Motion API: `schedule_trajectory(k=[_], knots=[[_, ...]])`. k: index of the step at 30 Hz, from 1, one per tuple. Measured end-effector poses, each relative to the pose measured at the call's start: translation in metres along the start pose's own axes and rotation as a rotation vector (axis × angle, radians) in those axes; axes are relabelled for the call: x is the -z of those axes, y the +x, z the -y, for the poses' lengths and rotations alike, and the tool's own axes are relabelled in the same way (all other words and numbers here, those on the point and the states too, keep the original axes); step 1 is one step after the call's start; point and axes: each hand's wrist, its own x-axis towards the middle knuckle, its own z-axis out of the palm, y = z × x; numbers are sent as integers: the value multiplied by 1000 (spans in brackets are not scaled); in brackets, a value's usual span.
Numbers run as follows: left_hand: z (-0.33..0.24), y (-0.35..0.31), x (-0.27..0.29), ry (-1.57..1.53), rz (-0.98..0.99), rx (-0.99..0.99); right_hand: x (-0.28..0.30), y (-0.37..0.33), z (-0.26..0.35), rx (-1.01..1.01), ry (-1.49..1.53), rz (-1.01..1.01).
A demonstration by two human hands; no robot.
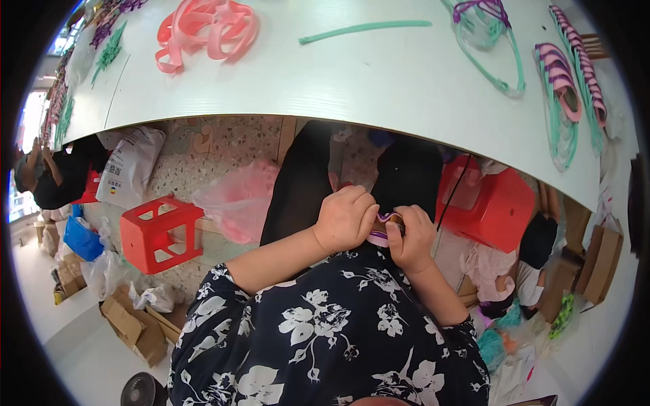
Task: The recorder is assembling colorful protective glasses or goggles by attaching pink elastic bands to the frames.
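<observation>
Close to my lap, in front of my flowered shirt, my left hand [345, 218] has its fingers curled closed at the left side of a small purple-edged piece [379, 235]. My right hand [413, 237] pinches the same piece from the right, thumb and fingers together. White and brown also show on the piece between the hands. Most of it is covered by my fingers, so its full shape is hidden.
On the white table [237, 98] lie a coil of pink ribbon [206, 30], a green strip [365, 30] and pink-and-purple banded pieces [558, 81] with green cords. Below stand a red stool [161, 233], a pink-filled bag [240, 203] and a red container [491, 206]. Other people sit at both sides.
</observation>
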Motion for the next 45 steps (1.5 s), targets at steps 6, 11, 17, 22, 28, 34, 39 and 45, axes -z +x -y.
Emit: schedule_trajectory(k=[6, 11, 17, 22, 28, 34, 39, 45], knots=[[8, 8, 29, 7, -16, 101, 4, 59, 26, 181, 9, 56], [14, 11, 66, 49, -201, 9, 12, 102, 63, 310, -43, 171], [23, 23, 124, -34, -396, 12, 25, 206, 86, 403, 94, 82], [22, 12, 134, -72, -450, 29, -33, 265, 72, 466, -352, -49], [29, -2, 130, -147, -438, 92, -54, 251, 86, 472, -260, -65], [25, -1, 128, -157, -418, 58, -55, 257, 100, 426, -150, -89], [24, -10, 128, -143, -434, 54, -15, 256, 154, 274, 192, -117], [15, -18, 134, -167, -442, -9, 50, 221, 211, 99, 612, -109]])
